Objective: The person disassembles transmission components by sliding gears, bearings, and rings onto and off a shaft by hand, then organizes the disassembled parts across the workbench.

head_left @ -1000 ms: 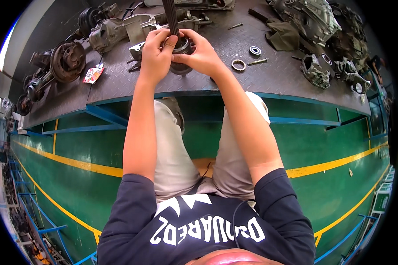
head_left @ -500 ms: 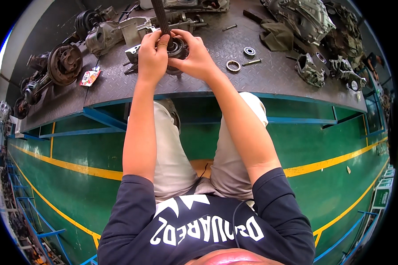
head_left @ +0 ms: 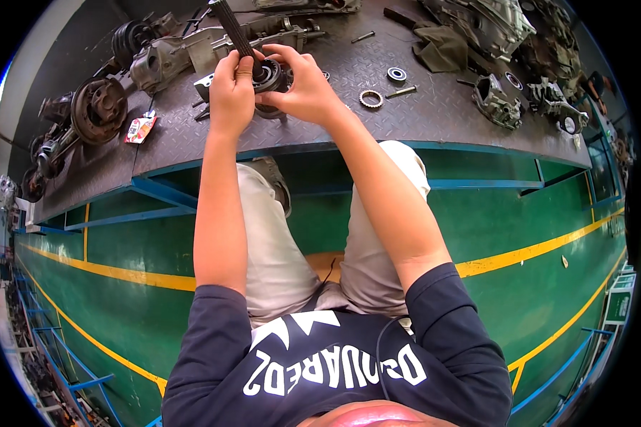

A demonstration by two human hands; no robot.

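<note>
Green-painted floor (head_left: 477,231) surrounds a dark steel tread-plate workbench (head_left: 185,146) lined with gearbox parts, seen from the head camera. At its near side, a person's left hand (head_left: 231,92) pinches the lower part of a long grey splined metal shaft (head_left: 231,30), which leans to the upper left above the bench. The right hand (head_left: 305,89) curves around a dark round ringed metal part (head_left: 269,77) at the shaft's foot, thumb on the near rim; hidden fingertips leave the firmness of its hold unclear. With the shaft tilted, a loose pinch could let it topple or bind, and fingers so close to the ring risk a nip. Near the right forearm, a silver toothed metal ring (head_left: 371,99) and a slim steel bolt (head_left: 402,92) could be knocked astray by a careless elbow.
</note>
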